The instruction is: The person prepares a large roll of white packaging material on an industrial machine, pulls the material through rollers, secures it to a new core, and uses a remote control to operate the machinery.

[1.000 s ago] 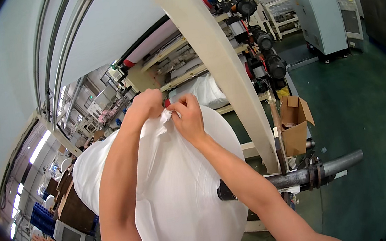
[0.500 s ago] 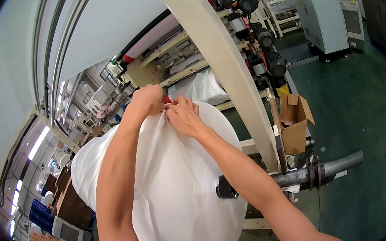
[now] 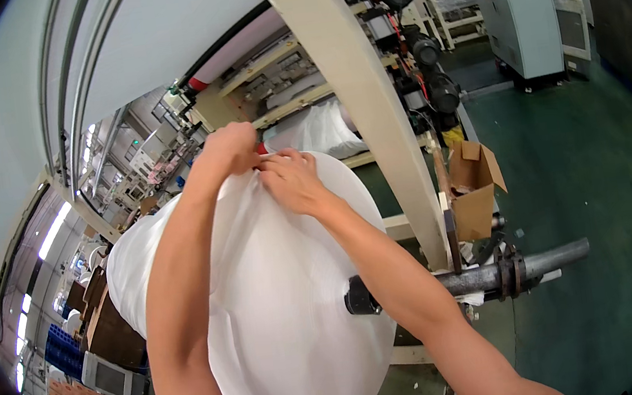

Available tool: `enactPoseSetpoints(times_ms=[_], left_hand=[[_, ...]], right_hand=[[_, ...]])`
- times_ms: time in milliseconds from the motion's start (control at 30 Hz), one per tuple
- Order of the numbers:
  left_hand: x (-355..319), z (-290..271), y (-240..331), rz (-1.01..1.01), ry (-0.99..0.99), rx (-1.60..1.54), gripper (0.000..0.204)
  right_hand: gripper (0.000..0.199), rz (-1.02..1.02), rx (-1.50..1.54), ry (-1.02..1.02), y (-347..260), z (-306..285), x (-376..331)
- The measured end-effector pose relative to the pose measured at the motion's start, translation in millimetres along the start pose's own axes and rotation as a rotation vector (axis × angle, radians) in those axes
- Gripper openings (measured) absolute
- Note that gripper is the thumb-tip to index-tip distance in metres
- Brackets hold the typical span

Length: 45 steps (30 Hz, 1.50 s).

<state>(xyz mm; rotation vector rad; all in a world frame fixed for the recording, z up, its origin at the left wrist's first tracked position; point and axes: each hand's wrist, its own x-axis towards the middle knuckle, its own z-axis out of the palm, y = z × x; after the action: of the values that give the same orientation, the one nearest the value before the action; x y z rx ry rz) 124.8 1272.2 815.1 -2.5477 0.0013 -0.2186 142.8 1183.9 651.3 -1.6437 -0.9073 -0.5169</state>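
1. Here we are at the big white roll [image 3: 302, 341], lying right in front of the person, with the black core end [image 3: 360, 296] poking out of its near face.
2. Both hands are up at the roll's top edge, close together: left hand [image 3: 231, 146] curled, right hand [image 3: 291, 178] just beside it, bent at the knuckles.
3. The fingers of each look pinched on the loose white sheet [image 3: 232, 212]; the left tips are turned away, so how hard they squeeze I cannot tell.
4. Look at those creases, running up to the pinch! I'd keep the pull even between the hands, lest one side bunch or tear.
5. Small grips seem best on stuff this thin; a fistful would likely crumple it.
6. Mind that right forearm, passing just over the core end and metal shaft [image 3: 552, 259]; elbow high would be wise.
7. The cream post [image 3: 367, 96] slants up beyond, so keeping the work this side looks sensible.
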Motion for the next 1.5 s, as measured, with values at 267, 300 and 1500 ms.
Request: enactPoseSetpoints(times_ms=[267,300,1500], left_hand=[[-21.4,32.7,-29.1,-0.085,-0.094,-0.844,0.063],[-24.1,31.4,2.1,-0.021,-0.164,-0.628,0.069],[-383.1,29.0,43.8,0.279,0.648,-0.358,0.03]], right_hand=[[0.049,0.082,0.023,0.443,-36.2,18.4,-61.0],[0.045,0.046,0.07,0.457,-38.5,8.9,-78.5],[0.007,0.31,0.416,-0.023,-260.6,80.9,-493.4]])
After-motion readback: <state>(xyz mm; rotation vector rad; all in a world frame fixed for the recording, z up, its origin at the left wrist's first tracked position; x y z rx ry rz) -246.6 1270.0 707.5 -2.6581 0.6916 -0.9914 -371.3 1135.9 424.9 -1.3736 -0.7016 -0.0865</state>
